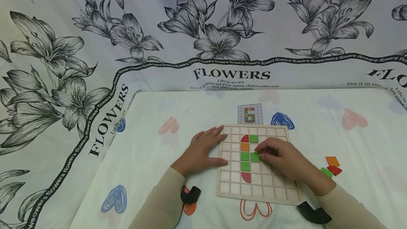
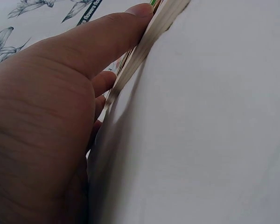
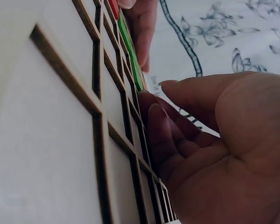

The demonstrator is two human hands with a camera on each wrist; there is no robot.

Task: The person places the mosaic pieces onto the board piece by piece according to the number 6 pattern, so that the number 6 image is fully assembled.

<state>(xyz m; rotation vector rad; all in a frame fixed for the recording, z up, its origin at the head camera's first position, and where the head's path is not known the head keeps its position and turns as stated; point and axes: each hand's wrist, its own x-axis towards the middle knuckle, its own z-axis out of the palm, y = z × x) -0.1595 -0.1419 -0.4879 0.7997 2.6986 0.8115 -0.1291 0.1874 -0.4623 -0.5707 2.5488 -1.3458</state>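
Note:
A wooden grid board (image 1: 229,187) lies on the white cloth. Green, orange and red tiles sit in its cells, forming a column with two green tiles beside it. My left hand (image 1: 203,149) rests at the board's left edge, fingers spread, thumb (image 2: 116,32) over the rim in the left wrist view. Over the board's middle, my right hand (image 1: 279,158) has its bent fingertips at a green tile (image 1: 255,157) lying in a cell. In the right wrist view those fingertips touch the end of the green strip of tiles (image 3: 130,56), and the thumb (image 3: 191,93) stands apart from them.
Behind the board lies a small pattern card (image 1: 249,114) with a coloured figure on a grid. Loose orange (image 1: 332,161), red (image 1: 334,170) and green (image 1: 326,172) tiles lie to the right, near my right wrist. Flower-printed cloth (image 1: 222,20) hangs behind the table.

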